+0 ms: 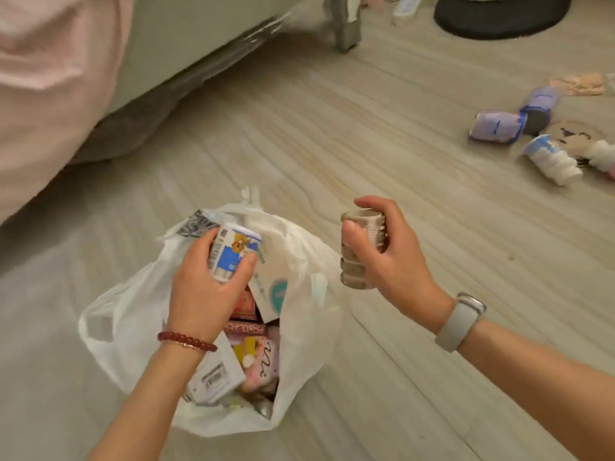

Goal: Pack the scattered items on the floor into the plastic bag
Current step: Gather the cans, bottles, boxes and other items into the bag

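left hand (206,287) grips small white-blue labelled tub (233,252) over open white plastic bag (133,314) on wood-grain floor (332,128) | right hand (389,257) grips ribbed brownish clear tub (361,249) beside bag | label text blurred, pink pack (263,359) in bag reads "Mi" | more tubs (496,126) far right

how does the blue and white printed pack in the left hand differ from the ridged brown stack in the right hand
The blue and white printed pack has a wrapper with a cartoon picture; the ridged brown stack is plain tan, with no print visible. The left hand holds the pack over the open white plastic bag; the right hand holds the stack beside the bag, over bare floor. The pack tilts; the stack stands nearly upright. Both are small, roughly cylindrical and gripped from the side.
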A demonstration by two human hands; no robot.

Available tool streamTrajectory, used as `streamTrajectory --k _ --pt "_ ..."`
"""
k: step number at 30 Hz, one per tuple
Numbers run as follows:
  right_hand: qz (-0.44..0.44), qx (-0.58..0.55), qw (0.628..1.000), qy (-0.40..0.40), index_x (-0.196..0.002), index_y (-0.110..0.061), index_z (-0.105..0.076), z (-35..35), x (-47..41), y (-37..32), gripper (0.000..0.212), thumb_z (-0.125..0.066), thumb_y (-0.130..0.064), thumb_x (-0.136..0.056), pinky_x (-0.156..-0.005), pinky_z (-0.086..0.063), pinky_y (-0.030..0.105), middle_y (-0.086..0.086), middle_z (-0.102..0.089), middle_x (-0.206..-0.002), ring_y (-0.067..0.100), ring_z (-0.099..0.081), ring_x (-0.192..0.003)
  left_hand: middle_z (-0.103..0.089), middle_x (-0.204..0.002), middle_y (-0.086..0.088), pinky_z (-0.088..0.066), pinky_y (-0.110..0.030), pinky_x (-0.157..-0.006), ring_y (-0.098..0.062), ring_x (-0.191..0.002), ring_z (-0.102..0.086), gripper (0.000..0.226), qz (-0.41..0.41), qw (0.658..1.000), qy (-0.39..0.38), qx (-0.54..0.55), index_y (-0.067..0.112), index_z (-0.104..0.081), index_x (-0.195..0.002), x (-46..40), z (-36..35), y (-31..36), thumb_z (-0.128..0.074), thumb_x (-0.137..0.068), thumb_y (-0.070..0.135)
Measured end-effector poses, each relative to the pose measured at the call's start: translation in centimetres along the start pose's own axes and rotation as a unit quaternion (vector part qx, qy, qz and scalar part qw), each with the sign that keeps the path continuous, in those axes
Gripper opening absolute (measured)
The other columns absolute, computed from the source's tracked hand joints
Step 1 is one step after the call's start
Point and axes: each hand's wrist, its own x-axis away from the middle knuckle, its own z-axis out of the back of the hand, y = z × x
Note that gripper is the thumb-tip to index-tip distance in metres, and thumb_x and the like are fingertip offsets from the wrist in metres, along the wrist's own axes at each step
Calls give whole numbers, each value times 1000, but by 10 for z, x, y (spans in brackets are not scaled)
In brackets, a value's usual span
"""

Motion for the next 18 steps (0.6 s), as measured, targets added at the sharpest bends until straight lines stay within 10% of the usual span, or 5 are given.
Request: streamTrajectory --k 10,18 --pt "125 347 850 -377 -137 -22 -30 -106 1 -3 55 -54 -25 -88 -90 -46 38 0 -38 -132 23 -52 -110 -56 -128 -7 -41 -29 -91 -23 -111 -55 48 191 981 -7 41 15 -48 -128 15 -6 -83 -59 -85 32" --pt "313 505 757 -272 -111 -12 -62 -115 -3 31 48 -78 -10 -65 -91 -50 46 8 -67 -113 29 -60 -113 -32 -148 -3 -28 -42 -113 -21 -138 -27 50 36 989 -73 -126 21 -36 -138 41 -23 -103 -46 -91 35"
